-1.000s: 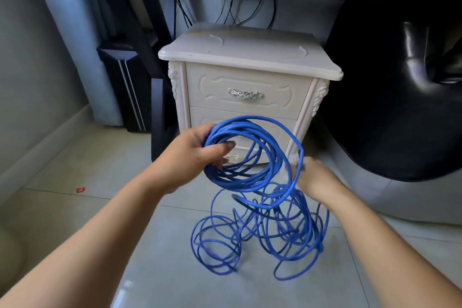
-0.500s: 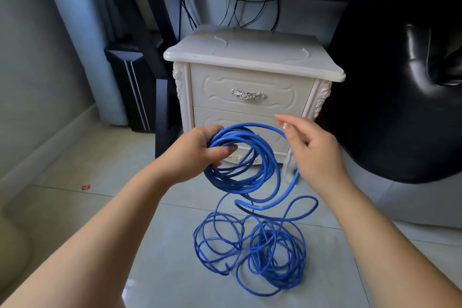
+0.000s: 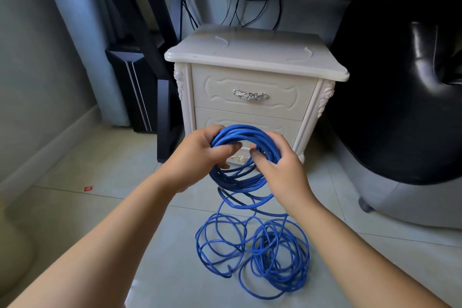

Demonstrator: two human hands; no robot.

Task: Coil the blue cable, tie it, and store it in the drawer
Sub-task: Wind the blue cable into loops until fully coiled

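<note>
A long blue cable (image 3: 240, 182) is partly wound into a round coil held in front of a white bedside cabinet (image 3: 252, 57). My left hand (image 3: 197, 157) grips the coil's left side, fingers curled through the loops. On the coil's right side my right hand (image 3: 282, 170) grips the loops. The rest of the cable hangs down from the coil into a loose tangle on the tiled floor (image 3: 252, 255). The cabinet's top drawer (image 3: 250, 82), with a silver handle (image 3: 250, 95), is closed. Its lower drawer (image 3: 282, 127) sits partly hidden behind the coil and hands.
A black upholstered chair (image 3: 400, 107) on castors stands right of the cabinet. Left of it are a dark desk leg (image 3: 147, 40) and a black computer tower (image 3: 135, 87), with black wires (image 3: 235, 10) hanging behind. A small red scrap (image 3: 88, 188) lies on the floor.
My right hand swept up from the low loops, over the top of the coil, and now grips its right side. More cable is on the coil; the floor tangle settled lower.
</note>
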